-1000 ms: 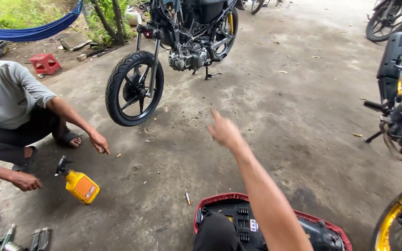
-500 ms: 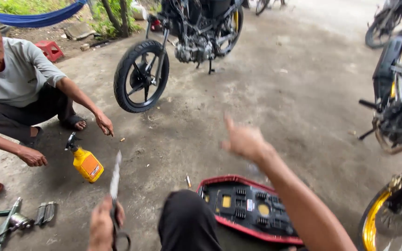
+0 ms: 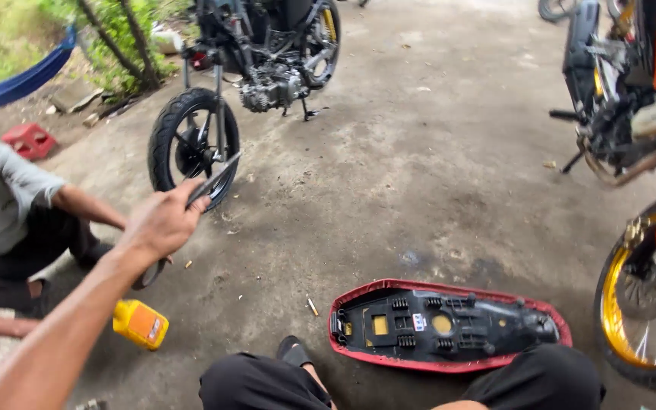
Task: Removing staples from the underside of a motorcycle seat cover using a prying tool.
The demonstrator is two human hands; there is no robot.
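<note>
My left hand (image 3: 162,224) is raised over the concrete, shut on a pair of scissors (image 3: 216,179) whose blades point up and away toward a motorcycle's front wheel (image 3: 191,144). One dark scissor handle loop hangs below my palm. My right hand is out of view. An upturned motorcycle seat (image 3: 449,326), black underneath with a red rim, lies on the ground just in front of my knees. A yellow bottle (image 3: 140,323) lies on the ground under my left forearm.
Another person in a grey shirt (image 3: 1,197) crouches at the left. A stripped motorcycle (image 3: 275,53) stands behind the wheel; another with a gold rim (image 3: 632,304) is at the right. A red block (image 3: 30,140) and a blue hammock (image 3: 17,83) are at the far left.
My left hand has risen from low in the view and reached forward with the scissors. My right hand, which was pointing ahead, has dropped out of view. The view has shifted right.
</note>
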